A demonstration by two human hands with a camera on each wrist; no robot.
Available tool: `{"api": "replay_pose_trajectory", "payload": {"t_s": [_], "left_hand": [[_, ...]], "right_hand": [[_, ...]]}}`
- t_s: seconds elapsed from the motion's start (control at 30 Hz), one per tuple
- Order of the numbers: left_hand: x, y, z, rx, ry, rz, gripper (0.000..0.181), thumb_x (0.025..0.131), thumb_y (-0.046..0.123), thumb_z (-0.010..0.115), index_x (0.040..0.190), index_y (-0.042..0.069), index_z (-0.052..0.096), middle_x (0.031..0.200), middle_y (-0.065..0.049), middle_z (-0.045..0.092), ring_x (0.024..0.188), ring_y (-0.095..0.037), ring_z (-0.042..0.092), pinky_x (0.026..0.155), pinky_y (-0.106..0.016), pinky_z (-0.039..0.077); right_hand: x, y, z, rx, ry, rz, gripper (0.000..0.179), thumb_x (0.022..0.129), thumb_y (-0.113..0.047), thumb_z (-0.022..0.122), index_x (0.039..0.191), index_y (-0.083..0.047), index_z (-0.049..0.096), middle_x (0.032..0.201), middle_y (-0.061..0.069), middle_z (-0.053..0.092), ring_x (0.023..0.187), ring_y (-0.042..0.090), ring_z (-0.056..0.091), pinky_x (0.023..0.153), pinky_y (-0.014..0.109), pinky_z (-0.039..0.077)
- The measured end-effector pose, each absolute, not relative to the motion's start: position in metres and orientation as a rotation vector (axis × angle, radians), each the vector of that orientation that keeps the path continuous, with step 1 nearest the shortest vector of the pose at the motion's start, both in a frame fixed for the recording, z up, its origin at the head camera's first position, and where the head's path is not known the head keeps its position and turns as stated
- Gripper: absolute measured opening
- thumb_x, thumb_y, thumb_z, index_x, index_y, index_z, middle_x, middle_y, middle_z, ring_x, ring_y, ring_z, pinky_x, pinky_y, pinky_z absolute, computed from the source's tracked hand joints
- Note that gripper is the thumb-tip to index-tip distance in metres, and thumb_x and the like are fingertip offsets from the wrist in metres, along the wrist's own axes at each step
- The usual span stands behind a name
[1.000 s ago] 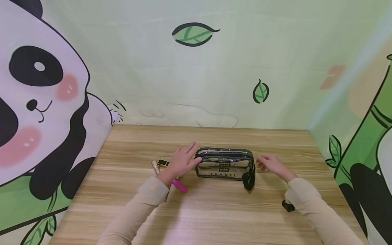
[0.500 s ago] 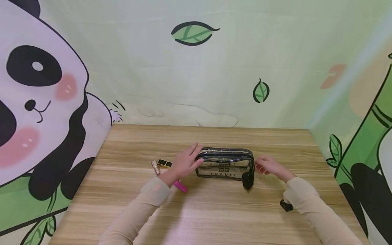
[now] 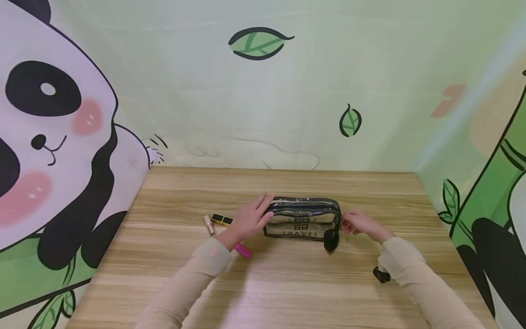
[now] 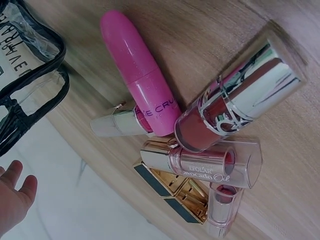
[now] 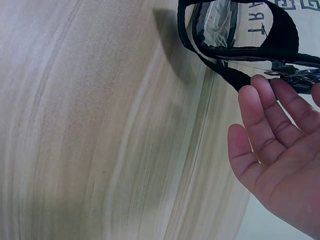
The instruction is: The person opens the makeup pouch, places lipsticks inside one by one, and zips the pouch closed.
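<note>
A clear travel pouch [image 3: 302, 227] with black trim stands upright on the table. My left hand [image 3: 248, 219] lies at its left end, fingers straight and thumb spread in front; in the left wrist view, these fingers [image 4: 14, 172] show just short of the black trim. At the right end is my right hand [image 3: 361, 224], with loosely bent fingers. Seen from the right wrist, its fingertips [image 5: 256, 82] meet the black strap [image 5: 235, 75] near the zip end, and the thumb is mostly cut off. I see no item gripped by either hand.
Left of the pouch lie a pink lipstick tube [image 4: 142, 75], a lip gloss tube [image 4: 240, 95], several clear-capped lipsticks [image 4: 200, 162] and a black-and-gold case [image 4: 172, 192]. A small black object [image 3: 381, 274] sits by the right sleeve. Behind the wooden table [image 3: 296, 292] hangs a panda-print backdrop [image 3: 197, 91].
My left hand has shifted slightly right onto the pouch's left end. The right hand has come closer to the other end, and the hanging strap has swung a little left.
</note>
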State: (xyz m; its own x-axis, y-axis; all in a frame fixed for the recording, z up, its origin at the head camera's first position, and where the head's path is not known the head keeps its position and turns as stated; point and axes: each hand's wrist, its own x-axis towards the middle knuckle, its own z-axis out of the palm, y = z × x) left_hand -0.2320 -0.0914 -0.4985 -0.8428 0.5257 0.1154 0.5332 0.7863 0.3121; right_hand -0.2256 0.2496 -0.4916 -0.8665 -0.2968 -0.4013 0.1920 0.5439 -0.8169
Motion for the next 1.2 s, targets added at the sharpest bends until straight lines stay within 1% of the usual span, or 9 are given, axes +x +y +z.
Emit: {"api": "replay_pose_trajectory", "payload": {"t_s": [0.1,0.27,0.4,0.57,0.73,0.97,1.2], "left_hand": [[-0.233,-0.09,-0.499,-0.861,-2.962,-0.533,0.055,0.094,0.047,0.02,0.142,0.022,0.015,0.148,-0.007,0.017,0.129,-0.03,0.032,0.101,-0.051,0.03],[-0.237,-0.088,-0.501,-0.842,-2.969,-0.551,0.055,0.094,0.048,0.017,0.142,0.022,0.017,0.148,-0.006,0.017,0.129,-0.03,0.031,0.1,-0.051,0.031],[-0.239,-0.087,-0.501,-0.829,-2.988,-0.557,0.054,0.094,0.046,0.019,0.142,0.023,0.015,0.148,-0.006,0.016,0.129,-0.029,0.031,0.101,-0.05,0.03],[-0.242,-0.086,-0.501,-0.823,-3.008,-0.552,0.053,0.094,0.044,0.021,0.143,0.025,0.012,0.148,-0.004,0.015,0.129,-0.028,0.031,0.102,-0.047,0.031],[-0.243,-0.086,-0.502,-0.824,-2.993,-0.573,0.053,0.094,0.044,0.023,0.142,0.024,0.015,0.148,-0.004,0.016,0.129,-0.027,0.031,0.102,-0.045,0.031],[-0.243,-0.085,-0.502,-0.81,-2.982,-0.603,0.053,0.094,0.044,0.022,0.142,0.021,0.018,0.148,-0.004,0.018,0.129,-0.027,0.031,0.101,-0.046,0.032],[-0.24,-0.077,-0.5,-0.795,-2.927,-0.665,0.05,0.094,0.038,0.027,0.14,0.016,0.027,0.147,-0.006,0.02,0.131,-0.026,0.029,0.105,-0.044,0.028]], "right_hand": [[-0.227,0.25,-0.493,-0.078,2.27,-1.301,0.034,0.092,-0.017,0.031,0.095,0.008,0.053,0.08,0.007,0.061,0.068,0.015,0.058,0.06,0.03,0.042],[-0.229,0.251,-0.494,-0.068,2.279,-1.3,0.036,0.092,-0.019,0.031,0.095,0.008,0.054,0.081,0.009,0.061,0.07,0.015,0.058,0.063,0.032,0.044],[-0.23,0.252,-0.495,-0.051,2.283,-1.305,0.037,0.093,-0.021,0.03,0.095,0.007,0.054,0.084,0.012,0.06,0.072,0.016,0.058,0.066,0.033,0.045],[-0.232,0.252,-0.5,-0.024,2.264,-1.33,0.036,0.094,-0.022,0.029,0.093,0.004,0.054,0.083,0.01,0.059,0.074,0.019,0.058,0.068,0.034,0.046],[-0.233,0.251,-0.504,0.012,2.237,-1.358,0.035,0.094,-0.022,0.027,0.089,0.001,0.054,0.081,0.008,0.058,0.076,0.023,0.059,0.067,0.035,0.046],[-0.23,0.25,-0.506,0.025,2.169,-1.396,0.035,0.093,-0.022,0.025,0.094,0.002,0.05,0.081,0.007,0.056,0.075,0.021,0.058,0.066,0.034,0.045],[-0.229,0.251,-0.511,0.042,2.095,-1.465,0.034,0.092,-0.022,0.026,0.095,0.002,0.05,0.078,0.004,0.056,0.073,0.019,0.058,0.063,0.032,0.046]]}}
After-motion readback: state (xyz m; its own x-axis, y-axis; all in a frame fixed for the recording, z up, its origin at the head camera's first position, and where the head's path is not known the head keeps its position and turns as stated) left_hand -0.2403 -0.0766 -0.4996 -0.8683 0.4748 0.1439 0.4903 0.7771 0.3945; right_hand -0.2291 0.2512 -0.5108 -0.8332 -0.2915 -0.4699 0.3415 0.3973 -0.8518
